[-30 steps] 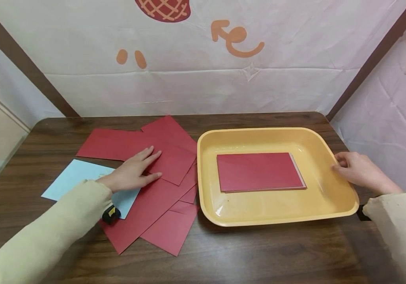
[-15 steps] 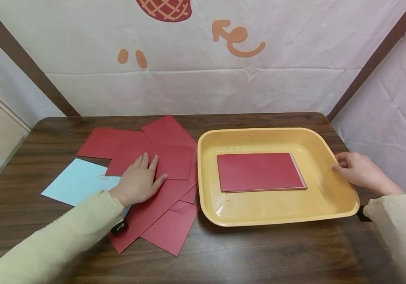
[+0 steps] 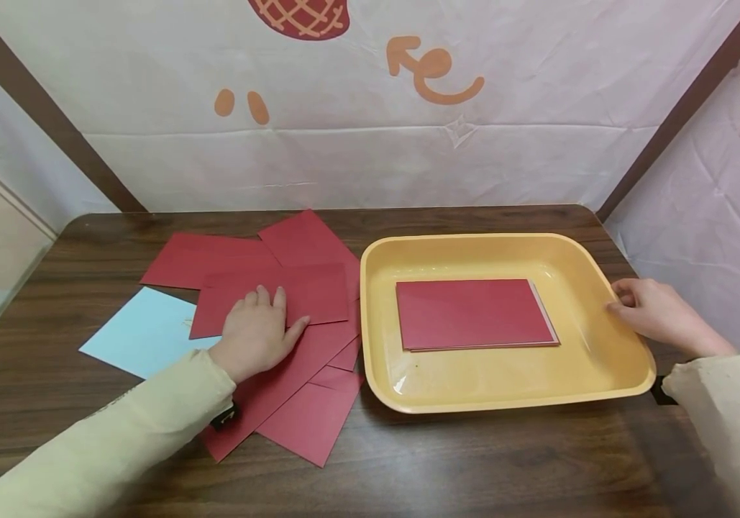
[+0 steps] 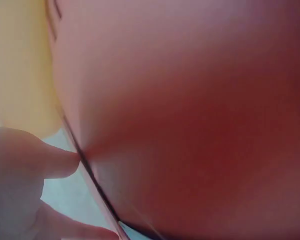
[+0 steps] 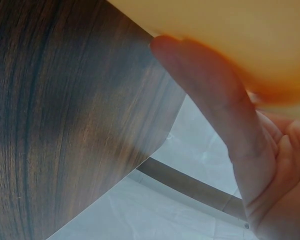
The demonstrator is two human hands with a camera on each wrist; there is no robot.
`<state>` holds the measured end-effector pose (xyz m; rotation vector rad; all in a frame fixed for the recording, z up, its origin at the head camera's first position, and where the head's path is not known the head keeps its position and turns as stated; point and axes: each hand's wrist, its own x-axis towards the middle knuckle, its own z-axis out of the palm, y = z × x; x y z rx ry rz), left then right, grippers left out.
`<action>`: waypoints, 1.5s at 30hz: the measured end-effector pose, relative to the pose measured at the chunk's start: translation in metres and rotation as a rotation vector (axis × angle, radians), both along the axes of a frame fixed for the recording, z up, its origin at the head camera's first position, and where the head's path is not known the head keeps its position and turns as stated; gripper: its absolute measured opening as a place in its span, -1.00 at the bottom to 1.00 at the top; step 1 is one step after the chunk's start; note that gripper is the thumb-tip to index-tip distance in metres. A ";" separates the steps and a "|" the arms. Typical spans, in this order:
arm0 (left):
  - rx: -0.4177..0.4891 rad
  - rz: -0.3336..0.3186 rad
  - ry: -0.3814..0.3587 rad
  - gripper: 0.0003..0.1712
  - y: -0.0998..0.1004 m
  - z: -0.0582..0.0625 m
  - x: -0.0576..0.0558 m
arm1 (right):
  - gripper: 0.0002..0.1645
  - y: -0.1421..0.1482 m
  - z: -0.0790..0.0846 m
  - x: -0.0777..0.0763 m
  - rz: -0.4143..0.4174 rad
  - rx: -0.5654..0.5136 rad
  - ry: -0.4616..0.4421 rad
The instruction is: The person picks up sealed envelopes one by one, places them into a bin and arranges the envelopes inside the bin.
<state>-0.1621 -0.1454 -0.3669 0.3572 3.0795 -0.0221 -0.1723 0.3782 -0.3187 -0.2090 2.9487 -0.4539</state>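
On a dark wooden table (image 3: 473,467), a fanned pile of flat red papers (image 3: 308,354) lies at 9 o'clock and a yellow tray (image 3: 460,259) at 3 o'clock. The person's left hand (image 3: 256,334) rests flat on the top red paper (image 3: 311,291), thumb spread wide from the other fingers; the left wrist view shows the thumb touching a paper edge. A pale blue paper (image 3: 139,327) lies at 9 o'clock from that hand. The right hand (image 3: 657,309) grips the tray's rim at 3 o'clock, fingers curled. Mid-tray sits a neat red stack (image 3: 476,313), a pale edge showing along its 3 o'clock side. White printed cloth (image 3: 473,173) hangs at 12 o'clock.
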 end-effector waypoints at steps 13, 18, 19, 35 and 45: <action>0.216 0.137 0.055 -0.35 -0.040 0.021 -0.016 | -0.65 0.000 0.000 0.000 0.003 -0.002 0.005; 0.260 0.307 -0.091 0.03 -0.058 0.022 -0.028 | -0.64 0.000 0.000 0.000 0.005 -0.001 0.002; 0.260 0.325 -0.112 0.08 -0.061 0.021 -0.029 | -0.64 -0.001 0.000 0.000 0.006 -0.002 0.001; 0.257 0.402 -0.226 0.09 -0.076 0.017 -0.031 | -0.63 0.001 -0.001 -0.001 -0.001 0.000 0.004; 0.336 0.434 -0.268 0.26 -0.083 0.016 -0.034 | -0.64 0.001 -0.002 -0.001 0.001 -0.009 0.009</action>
